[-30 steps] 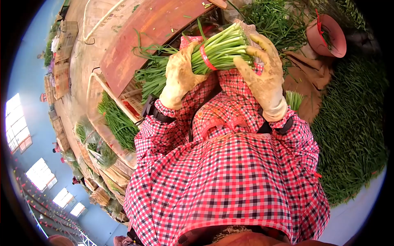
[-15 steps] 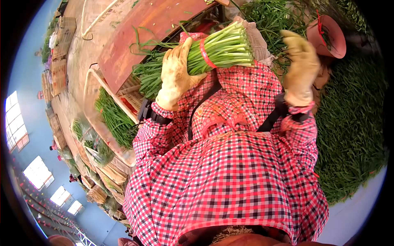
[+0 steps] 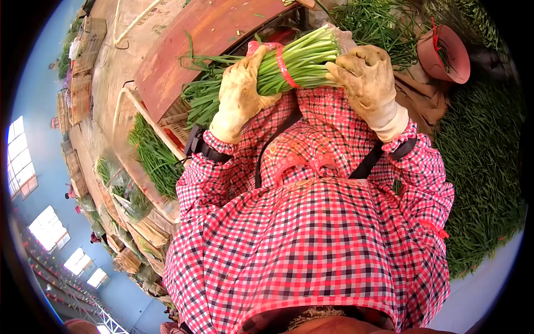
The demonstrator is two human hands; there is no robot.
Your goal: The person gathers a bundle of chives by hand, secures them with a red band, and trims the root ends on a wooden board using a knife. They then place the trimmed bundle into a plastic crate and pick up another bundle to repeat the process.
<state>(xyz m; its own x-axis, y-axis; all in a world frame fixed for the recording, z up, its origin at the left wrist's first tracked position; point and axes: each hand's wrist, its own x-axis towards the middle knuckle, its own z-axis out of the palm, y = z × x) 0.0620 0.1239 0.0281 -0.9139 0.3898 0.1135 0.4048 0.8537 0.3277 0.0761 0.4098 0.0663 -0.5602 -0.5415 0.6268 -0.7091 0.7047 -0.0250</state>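
A bundle of garlic chives (image 3: 308,54) lies across my lap, tied with a red band (image 3: 285,67). Its pale stem ends point right and its green leaves trail left. My left hand (image 3: 240,89), in a yellowish work glove, is closed around the bundle left of the band. At the stem ends, my right hand (image 3: 365,75), in a matching stained glove, has its fingers bent against the stems and seems to pinch some of them. The fingertips are partly hidden.
A reddish board (image 3: 194,42) stands ahead, with bits of green on it. To the left, a crate (image 3: 156,131) holds more chives (image 3: 153,158). On the right are a pink bucket (image 3: 445,54) and a large heap of chives (image 3: 481,167). Loose leaves (image 3: 378,25) lie beyond my right hand.
My right hand has come in from the right, where it was apart with fingers raised, onto the stem ends. My left hand keeps its hold on the bundle.
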